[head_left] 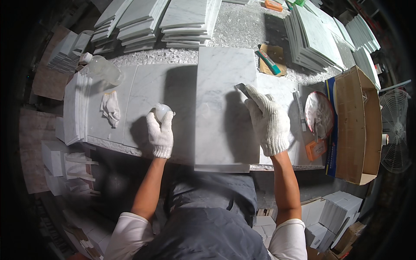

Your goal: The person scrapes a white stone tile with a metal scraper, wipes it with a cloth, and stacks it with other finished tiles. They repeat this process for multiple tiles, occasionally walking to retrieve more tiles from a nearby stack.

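Observation:
Both of my hands wear white knit gloves. My left hand [160,135] is closed around a small rounded, whitish translucent object [162,112] whose kind I cannot make out. To its right, a white marble slab with grey veins [216,125] lies lengthwise toward me, its near end at the table's front edge. Over the slab's right edge, my right hand [268,119] grips a flat grey metal blade like a scraper [242,89]; its handle is hidden in the glove. A crumpled white cloth [111,109] lies left of my left hand.
A clear plastic bottle [104,70] lies at left. Stacked marble slabs [186,21] stand at the back. Beyond the slab is a green-and-white box [269,63] on brown cardboard. At right are a red-rimmed dish of white paste [319,112], an orange box [316,149], a cardboard carton [353,125] and a fan [395,130].

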Motion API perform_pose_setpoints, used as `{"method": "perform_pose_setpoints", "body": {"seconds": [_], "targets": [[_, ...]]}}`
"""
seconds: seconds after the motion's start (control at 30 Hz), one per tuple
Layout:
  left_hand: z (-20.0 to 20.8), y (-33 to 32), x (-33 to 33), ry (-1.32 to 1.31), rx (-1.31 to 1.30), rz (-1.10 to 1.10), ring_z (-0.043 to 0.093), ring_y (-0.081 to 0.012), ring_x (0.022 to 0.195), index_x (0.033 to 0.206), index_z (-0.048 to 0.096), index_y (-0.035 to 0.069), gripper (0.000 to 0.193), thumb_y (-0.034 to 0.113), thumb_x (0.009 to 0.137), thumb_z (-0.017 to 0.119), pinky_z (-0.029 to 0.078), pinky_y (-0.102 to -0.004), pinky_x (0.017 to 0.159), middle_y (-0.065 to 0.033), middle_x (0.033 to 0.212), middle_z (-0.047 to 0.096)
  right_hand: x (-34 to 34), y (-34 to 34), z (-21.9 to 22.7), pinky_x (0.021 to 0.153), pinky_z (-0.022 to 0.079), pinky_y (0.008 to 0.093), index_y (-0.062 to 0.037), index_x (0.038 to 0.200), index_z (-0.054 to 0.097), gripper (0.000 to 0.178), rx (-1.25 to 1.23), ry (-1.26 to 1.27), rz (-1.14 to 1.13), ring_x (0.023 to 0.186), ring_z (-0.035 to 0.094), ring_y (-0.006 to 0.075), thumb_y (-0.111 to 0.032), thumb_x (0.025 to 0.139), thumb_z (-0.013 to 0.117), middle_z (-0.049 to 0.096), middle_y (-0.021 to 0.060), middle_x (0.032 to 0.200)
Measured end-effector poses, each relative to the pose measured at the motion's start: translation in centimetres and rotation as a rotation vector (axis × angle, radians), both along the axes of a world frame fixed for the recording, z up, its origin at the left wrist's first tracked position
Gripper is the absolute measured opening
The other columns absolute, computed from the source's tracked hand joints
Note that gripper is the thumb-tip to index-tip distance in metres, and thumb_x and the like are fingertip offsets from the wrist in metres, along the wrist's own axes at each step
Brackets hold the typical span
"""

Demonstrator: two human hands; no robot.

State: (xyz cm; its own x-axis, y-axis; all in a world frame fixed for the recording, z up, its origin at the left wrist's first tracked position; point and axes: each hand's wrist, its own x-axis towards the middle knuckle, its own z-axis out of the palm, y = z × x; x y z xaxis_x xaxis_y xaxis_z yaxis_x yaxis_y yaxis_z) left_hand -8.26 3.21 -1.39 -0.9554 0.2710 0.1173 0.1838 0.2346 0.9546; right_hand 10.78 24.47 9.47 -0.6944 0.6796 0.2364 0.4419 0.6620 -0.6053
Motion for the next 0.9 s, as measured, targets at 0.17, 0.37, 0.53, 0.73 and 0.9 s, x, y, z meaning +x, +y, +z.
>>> {"method": "perform_pose_setpoints", "body": {"seconds": [0.17, 0.37, 0.53, 0.73, 0.9], "targets": [[-0.1, -0.2, -0.2, -0.002, -0.014, -0.011, 0.069, -0.0177, 0.096, 0.125, 0.052, -0.004, 0.042, 0.017, 0.096, 0.073, 0.055, -0.0316, 0.089, -0.0133, 0.108, 0.068, 0.2, 0.1, 0.9, 0.077, 0.056, 0.0373, -0.0157, 0.129, 0.072, 0.033, -0.083, -0.069, -0.066, 0.086, 0.071, 0.0282, -0.016, 0.096, 0.068, 0.073, 0.0135, 0.097], [-0.9, -0.2, -0.3, 0.022, -0.008, 0.013, 0.067, -0.0169, 0.095, 0.125, 0.053, -0.002, 0.042, 0.018, 0.095, 0.074, 0.055, -0.0317, 0.088, -0.0119, 0.108, 0.068, 1.5, 0.3, 1.7, 0.086, 0.055, 0.0381, -0.0149, 0.131, 0.070, 0.037, -0.223, -0.093, 0.038, 0.098, 0.073, 0.0322, -0.024, 0.096, 0.067, 0.074, 0.0161, 0.111], [-0.5, -0.1, -0.1, 0.017, 0.036, -0.007, 0.066, -0.0165, 0.095, 0.124, 0.054, -0.002, 0.042, 0.019, 0.095, 0.075, 0.054, -0.0318, 0.087, -0.0111, 0.107, 0.068, 0.8, 0.1, 1.5, 0.083, 0.055, 0.0372, -0.0151, 0.131, 0.070, 0.036, -0.183, -0.164, 0.028, 0.095, 0.073, 0.0323, -0.030, 0.098, 0.065, 0.074, 0.0158, 0.107], [-0.1, -0.1, 0.0, -0.015, 0.030, -0.007, 0.066, -0.0175, 0.096, 0.123, 0.054, -0.003, 0.043, 0.019, 0.094, 0.076, 0.053, -0.0332, 0.089, -0.0113, 0.108, 0.067, -0.1, 0.5, 1.2, 0.076, 0.054, 0.0388, -0.0177, 0.132, 0.070, 0.035, -0.158, -0.133, 0.022, 0.081, 0.070, 0.0306, -0.029, 0.099, 0.065, 0.071, 0.0148, 0.093], [-0.3, -0.1, -0.2, 0.055, -0.071, 0.032, 0.064, -0.0173, 0.097, 0.124, 0.054, -0.003, 0.044, 0.019, 0.093, 0.077, 0.053, -0.0332, 0.090, -0.0115, 0.110, 0.066, -0.4, 0.8, 1.0, 0.070, 0.054, 0.0434, -0.0220, 0.134, 0.067, 0.035, -0.118, -0.065, 0.069, 0.077, 0.069, 0.0343, -0.027, 0.099, 0.062, 0.070, 0.0179, 0.090]]}}
